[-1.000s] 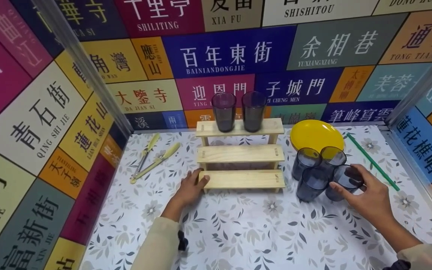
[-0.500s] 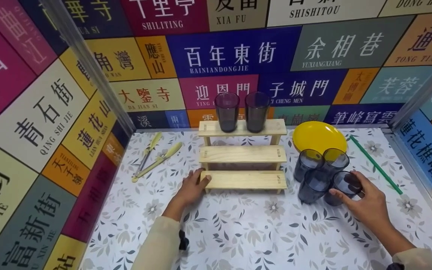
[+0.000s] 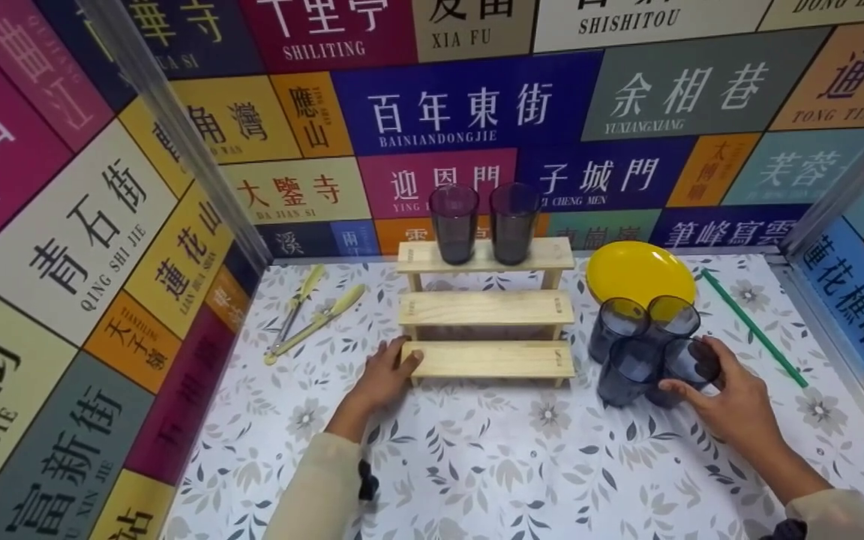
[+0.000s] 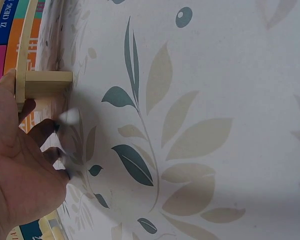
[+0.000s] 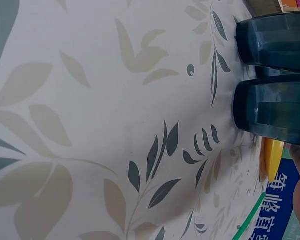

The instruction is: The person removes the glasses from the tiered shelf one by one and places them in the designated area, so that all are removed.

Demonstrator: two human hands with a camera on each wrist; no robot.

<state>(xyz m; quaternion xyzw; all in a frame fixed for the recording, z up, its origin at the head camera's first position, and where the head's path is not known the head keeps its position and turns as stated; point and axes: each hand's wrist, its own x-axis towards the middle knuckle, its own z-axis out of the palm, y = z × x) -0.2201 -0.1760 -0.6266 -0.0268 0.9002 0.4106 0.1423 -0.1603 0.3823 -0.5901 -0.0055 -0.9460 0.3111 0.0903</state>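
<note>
A wooden three-tier stand (image 3: 486,360) stands mid-table. At the left end of its lowest shelf my left hand (image 3: 381,379) grips the board, thumb on top; the left wrist view shows the fingers under the shelf's edge (image 4: 49,77). Two dark tinted glasses (image 3: 453,229) stand on the top tier. On the right, my right hand (image 3: 743,401) holds the front-right glass (image 3: 691,366) of a bluish group between thumb and fingers. Beside it is the front-left glass (image 3: 627,375), with back glasses (image 3: 618,330) behind. The right wrist view shows the held glass (image 5: 272,107) upright near the tablecloth.
Behind the bluish glasses lies a yellow plate (image 3: 638,270). A green stick (image 3: 754,328) lies to their right. Tongs with pale yellow handles (image 3: 331,311) rest left of the stand. Printed wall panels (image 3: 469,105) enclose the floral-patterned table (image 3: 477,465) at the back and sides.
My right hand has shifted slightly with its glass, which now overlaps the front-left glass more. The whole head view has moved a little. My left hand stays on the stand.
</note>
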